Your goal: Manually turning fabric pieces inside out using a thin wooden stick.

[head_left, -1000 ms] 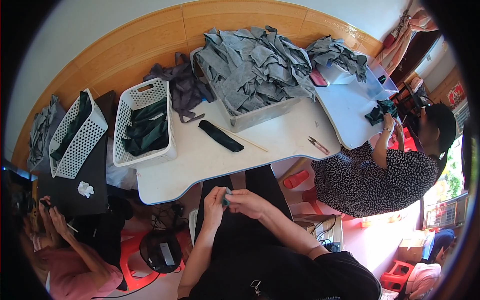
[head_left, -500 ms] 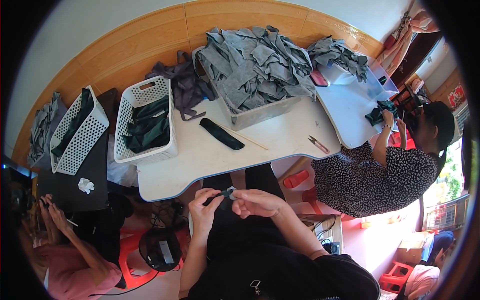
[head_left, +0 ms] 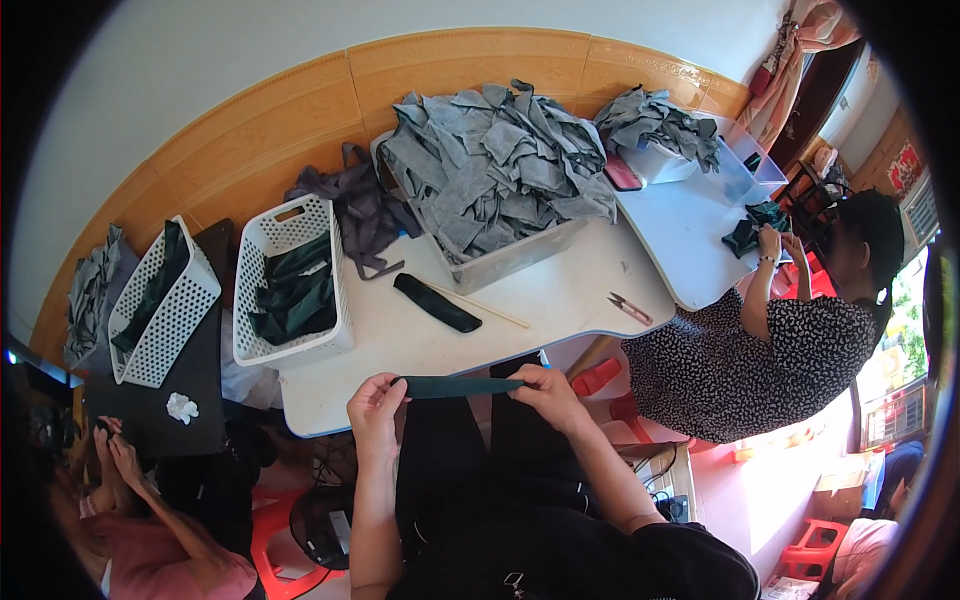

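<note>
A dark green strip of fabric (head_left: 455,387) is stretched level between my two hands, just over my lap at the table's front edge. My left hand (head_left: 377,412) pinches its left end, and my right hand (head_left: 550,395) grips the right end. Beyond it on the white table (head_left: 560,270) lies a dark fabric tube (head_left: 437,303), with a thin wooden stick (head_left: 490,305) alongside. A pair of thread snips (head_left: 630,308) rests near the table's right side.
A large bin (head_left: 520,252) heaped with grey cloth pieces stands at the back. To the left are a white basket (head_left: 345,325) of dark green pieces and a tilted white basket (head_left: 190,300). Co-workers sit at the right (head_left: 740,370) and lower left (head_left: 180,560).
My hands were close together over a bunched dark piece; they have moved apart, and the green strip now spans between them. The view has shifted slightly.
</note>
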A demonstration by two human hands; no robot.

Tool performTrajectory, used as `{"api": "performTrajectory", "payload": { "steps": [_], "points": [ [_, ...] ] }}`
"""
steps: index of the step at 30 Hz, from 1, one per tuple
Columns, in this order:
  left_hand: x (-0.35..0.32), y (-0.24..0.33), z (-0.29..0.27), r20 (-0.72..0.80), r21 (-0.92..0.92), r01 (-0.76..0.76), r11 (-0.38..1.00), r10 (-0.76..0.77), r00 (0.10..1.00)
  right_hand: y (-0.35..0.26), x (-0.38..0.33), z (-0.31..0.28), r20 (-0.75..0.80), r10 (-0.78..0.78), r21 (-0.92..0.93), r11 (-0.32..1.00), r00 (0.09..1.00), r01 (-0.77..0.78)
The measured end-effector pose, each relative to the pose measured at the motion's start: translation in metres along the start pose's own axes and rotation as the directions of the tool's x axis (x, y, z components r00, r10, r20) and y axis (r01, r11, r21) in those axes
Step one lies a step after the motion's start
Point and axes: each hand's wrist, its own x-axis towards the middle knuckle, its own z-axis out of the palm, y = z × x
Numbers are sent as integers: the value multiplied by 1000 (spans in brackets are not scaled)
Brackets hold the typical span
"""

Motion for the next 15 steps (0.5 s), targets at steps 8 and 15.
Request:
{"api": "performTrajectory", "payload": {
  "steps": [8,15],
  "points": [
    [91,-2,15,-48,347,-209,914,239,970,-64,36,-12,-132,-212,-268,948,968,171],
    [29,-17,20,246,612,-365,702,269,931,-117,137,-134,-489,-692,-554,717,531,424]
  ]
}}
